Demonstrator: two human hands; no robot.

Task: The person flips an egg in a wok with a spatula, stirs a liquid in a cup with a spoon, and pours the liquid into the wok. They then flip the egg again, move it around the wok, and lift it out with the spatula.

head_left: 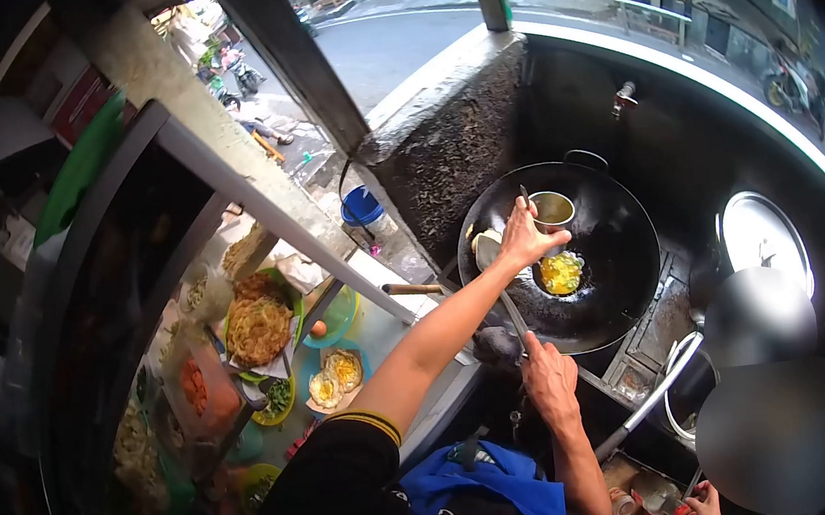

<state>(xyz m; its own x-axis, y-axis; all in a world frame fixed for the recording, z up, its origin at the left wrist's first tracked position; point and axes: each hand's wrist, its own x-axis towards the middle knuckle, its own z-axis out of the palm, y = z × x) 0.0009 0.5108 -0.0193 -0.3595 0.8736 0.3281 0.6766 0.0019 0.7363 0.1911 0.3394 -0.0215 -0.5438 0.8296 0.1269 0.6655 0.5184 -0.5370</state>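
Above the black wok [626,280], my left hand [523,239] has its fingers and thumb curved about a small round metal cup [555,207] with something brownish inside. A thin dark stick end shows just above those fingertips. Below the cup, a yellow egg [561,273] lies in the wok. My right hand [550,376], in front of the wok, is wrapped round the long metal handle of a wok spatula [513,315]. Its far end runs under my left forearm, where a pale flat piece [486,247] shows at the wok's left side.
On the left counter are fried eggs [335,378] on a blue plate, a brown fried heap [259,331], chopped greens [274,398] and a glass frame [257,213]. Metal lids [765,239] lean at right. Another person's hand [704,505] is at the bottom right.
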